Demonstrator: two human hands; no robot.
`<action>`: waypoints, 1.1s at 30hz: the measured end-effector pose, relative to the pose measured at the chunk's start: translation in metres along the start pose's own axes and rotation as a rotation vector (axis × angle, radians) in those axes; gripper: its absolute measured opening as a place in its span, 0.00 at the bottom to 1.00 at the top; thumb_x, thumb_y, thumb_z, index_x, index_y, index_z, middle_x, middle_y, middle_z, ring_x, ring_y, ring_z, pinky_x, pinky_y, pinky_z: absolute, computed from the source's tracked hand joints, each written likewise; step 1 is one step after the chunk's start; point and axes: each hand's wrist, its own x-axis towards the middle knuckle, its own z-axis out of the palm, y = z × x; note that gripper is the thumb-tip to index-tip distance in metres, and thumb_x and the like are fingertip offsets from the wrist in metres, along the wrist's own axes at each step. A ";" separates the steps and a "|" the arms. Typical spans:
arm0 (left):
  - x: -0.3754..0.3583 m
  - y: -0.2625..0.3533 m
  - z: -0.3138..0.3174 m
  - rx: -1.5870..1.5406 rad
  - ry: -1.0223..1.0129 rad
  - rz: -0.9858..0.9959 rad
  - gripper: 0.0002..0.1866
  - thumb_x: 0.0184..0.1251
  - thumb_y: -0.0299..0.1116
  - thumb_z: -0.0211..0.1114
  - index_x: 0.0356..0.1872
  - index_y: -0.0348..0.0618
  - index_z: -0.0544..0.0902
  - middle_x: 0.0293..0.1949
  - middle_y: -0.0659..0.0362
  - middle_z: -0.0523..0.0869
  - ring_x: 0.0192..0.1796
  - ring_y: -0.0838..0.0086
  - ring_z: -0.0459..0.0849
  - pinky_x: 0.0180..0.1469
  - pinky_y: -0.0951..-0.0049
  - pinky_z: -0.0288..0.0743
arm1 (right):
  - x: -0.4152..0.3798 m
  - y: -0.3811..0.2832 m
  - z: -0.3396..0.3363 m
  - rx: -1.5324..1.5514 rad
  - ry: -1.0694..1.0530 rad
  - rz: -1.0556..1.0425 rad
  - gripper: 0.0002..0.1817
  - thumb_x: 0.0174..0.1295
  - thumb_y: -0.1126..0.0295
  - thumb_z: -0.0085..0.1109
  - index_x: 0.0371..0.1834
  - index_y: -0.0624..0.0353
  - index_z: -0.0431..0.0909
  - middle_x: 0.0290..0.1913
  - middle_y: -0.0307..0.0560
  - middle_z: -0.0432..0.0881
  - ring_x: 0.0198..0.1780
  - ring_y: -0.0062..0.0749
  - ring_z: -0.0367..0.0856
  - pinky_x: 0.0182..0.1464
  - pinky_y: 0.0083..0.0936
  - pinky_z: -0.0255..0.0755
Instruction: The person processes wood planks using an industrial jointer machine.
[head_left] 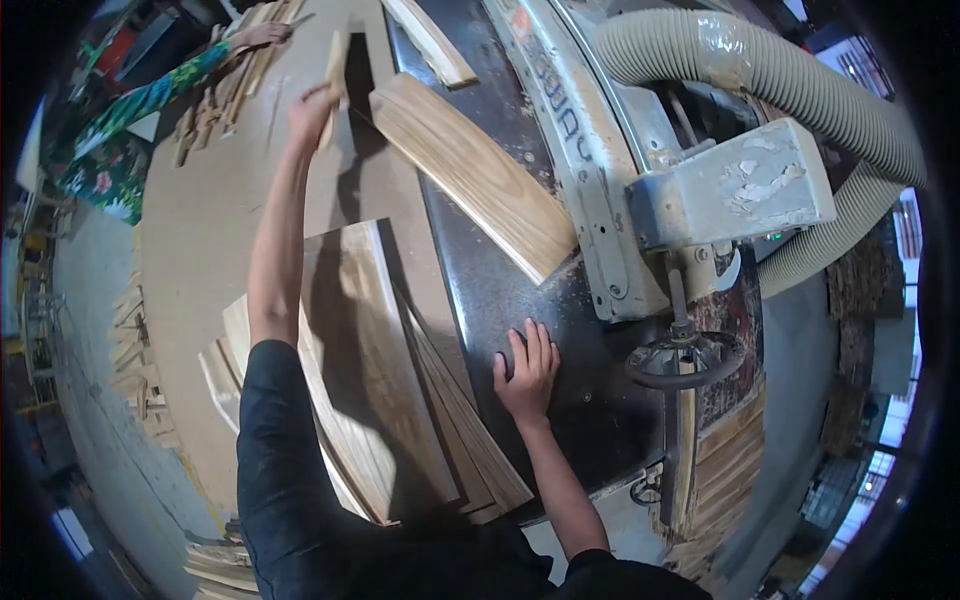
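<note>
My left hand (316, 108) is closed around a narrow wood piece (337, 75), held above the brown board table (215, 210). My right hand (528, 375) lies with its fingers spread on the dark metal machine bed (500, 290) and holds nothing. A wide wooden plank (475, 170) rests at a slant across the bed, beyond my right hand. Nearer my body, several long boards (370, 370) are stacked on the brown table, below my left forearm. Another light board (430, 40) lies at the bed's far edge.
The machine's metal housing (735, 190), handwheel (685, 360) and ribbed hose (760, 60) stand to the right. At the upper left, another person's hand (262, 35) reaches over thin wood strips (250, 75). Stacked wood (725, 470) lies at the lower right.
</note>
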 end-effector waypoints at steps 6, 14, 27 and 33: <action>0.085 0.026 0.165 0.493 0.015 0.150 0.36 0.53 0.67 0.64 0.51 0.46 0.88 0.51 0.45 0.86 0.61 0.52 0.79 0.63 0.59 0.71 | -0.002 0.013 0.009 0.022 0.003 0.066 0.19 0.67 0.62 0.57 0.59 0.55 0.77 0.68 0.46 0.73 0.72 0.42 0.67 0.70 0.45 0.59; 0.022 0.004 0.267 0.726 -0.007 0.319 0.44 0.57 0.77 0.51 0.71 0.63 0.72 0.72 0.36 0.64 0.77 0.49 0.57 0.76 0.53 0.51 | 0.000 0.015 0.008 0.064 -0.016 0.108 0.17 0.67 0.66 0.58 0.58 0.57 0.77 0.68 0.45 0.74 0.72 0.40 0.68 0.69 0.45 0.59; -0.100 0.007 0.226 0.783 -0.205 0.440 0.43 0.53 0.75 0.57 0.70 0.67 0.73 0.74 0.36 0.58 0.77 0.46 0.54 0.76 0.46 0.44 | 0.000 0.009 0.005 0.074 0.118 0.059 0.15 0.65 0.66 0.57 0.52 0.60 0.80 0.65 0.45 0.76 0.67 0.45 0.70 0.67 0.43 0.63; -0.062 0.018 0.240 0.845 -0.231 0.684 0.42 0.53 0.50 0.66 0.74 0.71 0.65 0.78 0.40 0.47 0.79 0.44 0.47 0.75 0.47 0.50 | -0.004 0.018 0.006 0.082 0.138 0.097 0.15 0.61 0.69 0.60 0.51 0.60 0.80 0.64 0.49 0.76 0.67 0.51 0.69 0.68 0.44 0.62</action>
